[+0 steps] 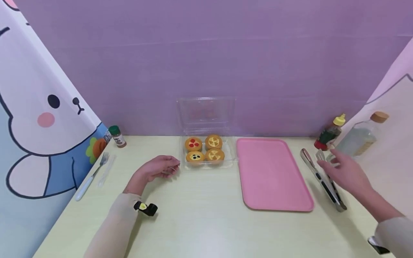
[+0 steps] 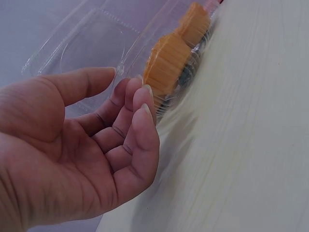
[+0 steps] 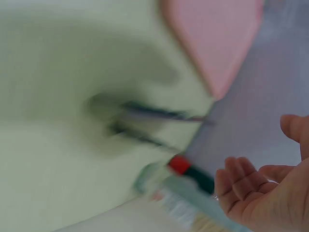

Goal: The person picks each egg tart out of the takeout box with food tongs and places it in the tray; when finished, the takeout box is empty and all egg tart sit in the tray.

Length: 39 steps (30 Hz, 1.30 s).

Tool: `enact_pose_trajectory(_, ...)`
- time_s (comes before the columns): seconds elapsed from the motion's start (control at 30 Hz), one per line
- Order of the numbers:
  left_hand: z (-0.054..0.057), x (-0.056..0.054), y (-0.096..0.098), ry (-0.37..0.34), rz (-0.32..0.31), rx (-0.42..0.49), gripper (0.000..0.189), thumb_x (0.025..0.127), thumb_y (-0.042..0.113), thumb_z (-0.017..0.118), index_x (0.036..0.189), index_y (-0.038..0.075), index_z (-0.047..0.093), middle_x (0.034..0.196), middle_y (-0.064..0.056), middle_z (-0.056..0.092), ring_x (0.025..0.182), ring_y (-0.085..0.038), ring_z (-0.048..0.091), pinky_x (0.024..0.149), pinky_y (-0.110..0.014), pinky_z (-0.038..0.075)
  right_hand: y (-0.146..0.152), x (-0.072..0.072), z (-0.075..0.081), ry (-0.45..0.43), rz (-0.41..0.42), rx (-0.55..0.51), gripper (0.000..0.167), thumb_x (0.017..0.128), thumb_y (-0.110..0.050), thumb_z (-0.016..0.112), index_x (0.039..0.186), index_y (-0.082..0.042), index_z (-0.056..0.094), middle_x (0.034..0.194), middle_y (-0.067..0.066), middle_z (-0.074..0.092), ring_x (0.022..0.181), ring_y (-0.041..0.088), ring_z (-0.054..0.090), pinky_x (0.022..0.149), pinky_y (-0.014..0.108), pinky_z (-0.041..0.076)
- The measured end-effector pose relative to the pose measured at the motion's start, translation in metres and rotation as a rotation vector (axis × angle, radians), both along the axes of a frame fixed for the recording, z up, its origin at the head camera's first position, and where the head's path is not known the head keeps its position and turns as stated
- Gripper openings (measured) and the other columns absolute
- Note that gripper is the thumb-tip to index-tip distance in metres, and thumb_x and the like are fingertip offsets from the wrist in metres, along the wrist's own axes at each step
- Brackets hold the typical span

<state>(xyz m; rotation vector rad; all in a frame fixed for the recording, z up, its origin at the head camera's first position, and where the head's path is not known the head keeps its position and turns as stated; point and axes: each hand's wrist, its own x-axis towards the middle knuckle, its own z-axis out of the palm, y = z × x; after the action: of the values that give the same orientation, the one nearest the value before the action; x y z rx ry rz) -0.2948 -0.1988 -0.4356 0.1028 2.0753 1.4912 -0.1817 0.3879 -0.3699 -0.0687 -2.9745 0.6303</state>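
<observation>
My left hand [image 1: 158, 167] is beside the left end of a clear plastic box [image 1: 229, 152], fingers loosely bent and holding nothing. In the left wrist view the fingertips are close to the box's side; whether they touch it I cannot tell. Several small round tarts [image 1: 214, 155] with fruit-like toppings sit in the box, whose lid [image 1: 206, 113] stands raised behind. On the right, my right hand [image 1: 348, 173] hovers over a pair of metal tongs [image 1: 322, 182] with black grips, partly covering them. That hand [image 3: 270, 193] is empty in the blurred right wrist view.
A pink tray [image 1: 274, 175] lies between box and tongs. Behind the right hand stand a yellow-capped sauce bottle [image 1: 328, 135] and a corked clear bottle [image 1: 362, 136]. At the left are a green-capped jar [image 1: 117, 136], a fork [image 1: 91, 177] and a clear plastic utensil [image 1: 106, 171].
</observation>
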Motion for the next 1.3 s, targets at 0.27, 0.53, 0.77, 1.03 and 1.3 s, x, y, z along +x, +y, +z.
enact_pose_trajectory(0.27,0.0,0.003,-0.008,0.006,0.009,-0.021,0.042,0.102,0.033,0.057,0.125,-0.002,0.057,0.103,-0.005,0.065,0.087,-0.014,0.062,0.076,-0.028,0.053,0.032,0.009,-0.045,-0.142,-0.056,0.133,0.094,0.098,-0.061,0.048,0.147,0.016,0.024,0.127,0.052,0.039,0.105,0.069,0.047,0.07,0.066,0.047)
enact_pose_trajectory(0.53,0.002,0.007,-0.011,0.0,0.005,-0.003,0.043,0.103,0.03,0.056,0.127,-0.005,0.055,0.102,-0.005,0.065,0.087,-0.014,0.062,0.075,-0.028,0.054,0.027,0.01,-0.064,-0.232,-0.1,0.154,0.086,0.095,-0.067,0.047,0.121,0.015,0.043,0.109,0.043,0.05,0.085,0.054,0.055,0.056,0.048,0.046)
enact_pose_trajectory(0.77,0.003,0.005,-0.008,0.002,-0.01,-0.007,0.043,0.103,0.032,0.056,0.126,-0.004,0.056,0.105,-0.007,0.065,0.088,-0.014,0.062,0.075,-0.028,0.054,0.024,0.014,-0.07,-0.231,-0.114,0.13,0.081,0.097,-0.064,0.047,0.121,0.013,0.043,0.11,0.041,0.049,0.085,0.049,0.055,0.056,0.044,0.043)
enact_pose_trajectory(1.03,0.002,0.002,-0.004,0.0,-0.016,-0.018,0.042,0.104,0.032,0.055,0.126,-0.003,0.057,0.104,-0.005,0.065,0.088,-0.014,0.062,0.075,-0.027,0.053,0.025,0.018,-0.082,-0.179,-0.155,0.134,0.082,0.099,-0.062,0.043,0.126,0.015,0.04,0.115,0.042,0.045,0.092,0.054,0.051,0.056,0.045,0.041)
enact_pose_trajectory(1.3,0.002,0.0,-0.001,-0.005,-0.014,-0.015,0.041,0.104,0.031,0.055,0.126,-0.004,0.058,0.103,-0.005,0.065,0.087,-0.014,0.062,0.075,-0.027,0.053,0.021,0.02,-0.076,-0.2,-0.208,0.13,0.076,0.099,-0.061,0.041,0.117,0.012,0.045,0.113,0.041,0.046,0.093,0.054,0.052,0.057,0.048,0.044)
